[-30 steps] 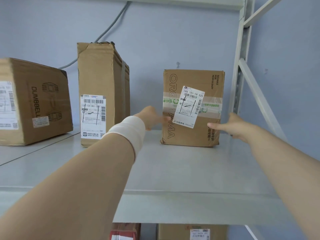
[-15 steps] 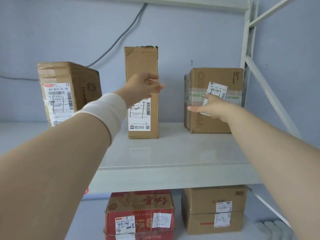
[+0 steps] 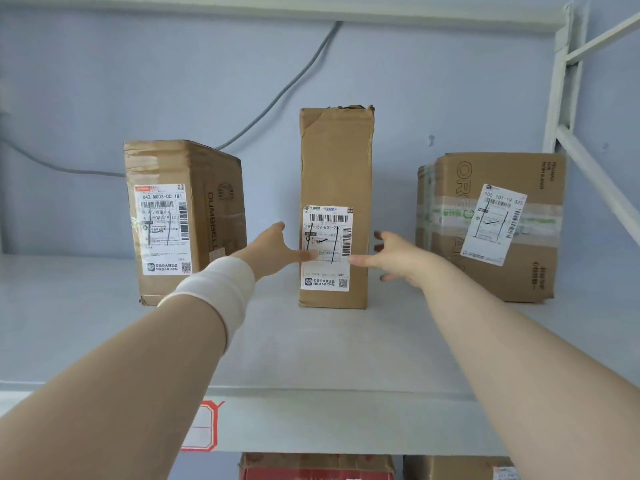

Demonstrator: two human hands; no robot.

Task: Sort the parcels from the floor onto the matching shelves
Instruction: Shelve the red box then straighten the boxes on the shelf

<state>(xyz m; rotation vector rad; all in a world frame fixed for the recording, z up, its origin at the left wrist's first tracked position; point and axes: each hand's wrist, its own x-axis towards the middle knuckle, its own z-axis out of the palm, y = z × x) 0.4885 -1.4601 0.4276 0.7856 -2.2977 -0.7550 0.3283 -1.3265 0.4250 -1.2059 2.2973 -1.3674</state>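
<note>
Head view, fingers (image 3: 277,230) outward: splayed apart and clamped on nothing, left hand (image 3: 273,249) and right hand (image 3: 398,261) now flanking the tall parcel (image 3: 336,161) upright on the shelf (image 3: 311,358), thumbs across its label (image 3: 327,233). Moved off the taped parcel (image 3: 502,171) at right, now standing untouched. Suggests that placement finished and the tall parcel next for adjusting; contact uncertain.

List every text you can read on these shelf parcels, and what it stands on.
"642 M003-00 181": label on the left box.
"DUMBBELL": printed on that box's side.
"159-801": part of the tall middle box's label number; the ends are unclear.
"505 101-19 525": label on the right box.
"ORG": printed on the right box; the rest is unclear.
Labels' small print, red-edged shelf tag: too blurred to read.
</note>
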